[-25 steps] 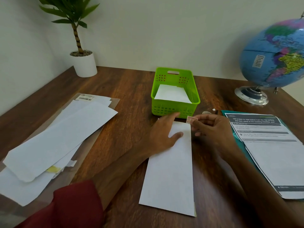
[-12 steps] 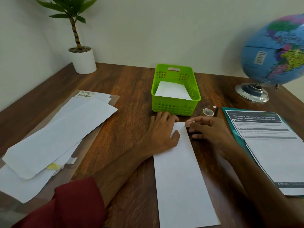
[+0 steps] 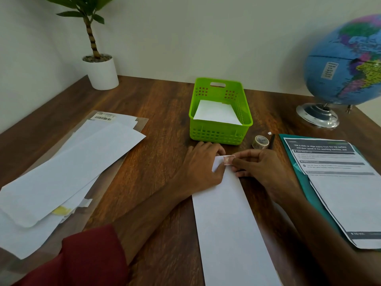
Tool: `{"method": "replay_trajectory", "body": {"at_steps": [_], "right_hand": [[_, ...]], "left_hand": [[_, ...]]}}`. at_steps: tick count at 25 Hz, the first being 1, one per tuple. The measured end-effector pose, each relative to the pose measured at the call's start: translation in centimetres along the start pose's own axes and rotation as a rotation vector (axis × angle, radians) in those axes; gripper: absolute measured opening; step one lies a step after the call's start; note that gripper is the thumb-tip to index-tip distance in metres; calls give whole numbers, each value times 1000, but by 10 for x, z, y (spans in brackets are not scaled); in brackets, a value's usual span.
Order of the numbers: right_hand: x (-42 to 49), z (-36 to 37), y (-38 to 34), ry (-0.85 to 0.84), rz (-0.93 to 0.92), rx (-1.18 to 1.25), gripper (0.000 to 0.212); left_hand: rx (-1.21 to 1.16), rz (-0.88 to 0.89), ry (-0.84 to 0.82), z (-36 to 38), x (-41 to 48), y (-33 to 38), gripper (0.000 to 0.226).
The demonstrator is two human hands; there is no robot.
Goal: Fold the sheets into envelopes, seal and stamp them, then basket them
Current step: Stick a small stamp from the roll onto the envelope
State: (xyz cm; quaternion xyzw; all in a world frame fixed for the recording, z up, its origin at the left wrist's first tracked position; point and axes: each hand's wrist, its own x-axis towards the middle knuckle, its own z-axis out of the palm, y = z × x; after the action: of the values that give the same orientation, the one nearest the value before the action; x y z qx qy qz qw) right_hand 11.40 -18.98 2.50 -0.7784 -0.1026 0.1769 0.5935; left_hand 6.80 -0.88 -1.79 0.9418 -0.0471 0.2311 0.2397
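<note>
A long white envelope (image 3: 228, 219) lies lengthwise on the wooden desk in front of me. My left hand (image 3: 203, 168) rests flat on its far left corner, fingers relaxed. My right hand (image 3: 259, 168) pinches a small reddish stamp (image 3: 228, 159) at the envelope's far right corner. Just beyond the hands stands a green basket (image 3: 220, 135) with white folded paper inside it.
A pile of white sheets and envelopes (image 3: 68, 166) on a clear sleeve covers the left of the desk. A tape roll (image 3: 260, 142) and a dark pen (image 3: 272, 140) lie right of the basket. Printed sheet on a teal folder (image 3: 338, 182), globe (image 3: 346, 65), potted plant (image 3: 99, 65).
The stamp has come down from above the envelope's far edge onto its far right corner. The envelope has turned to lie more straight. My left hand stays on its far end.
</note>
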Motion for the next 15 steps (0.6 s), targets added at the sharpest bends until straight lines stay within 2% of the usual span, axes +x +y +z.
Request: {"method": "replay_trajectory", "body": {"at_steps": [3, 6, 15], "right_hand": [[0, 1, 1, 11, -18, 13, 18], [1, 1, 1, 36, -16, 23, 13], [-4, 4, -2, 31, -22, 42, 13]], "left_hand": [[-101, -6, 21, -2, 0, 1, 22], [-103, 4, 19, -5, 0, 1, 22], [-240, -79, 143, -7, 3, 1, 17]]}}
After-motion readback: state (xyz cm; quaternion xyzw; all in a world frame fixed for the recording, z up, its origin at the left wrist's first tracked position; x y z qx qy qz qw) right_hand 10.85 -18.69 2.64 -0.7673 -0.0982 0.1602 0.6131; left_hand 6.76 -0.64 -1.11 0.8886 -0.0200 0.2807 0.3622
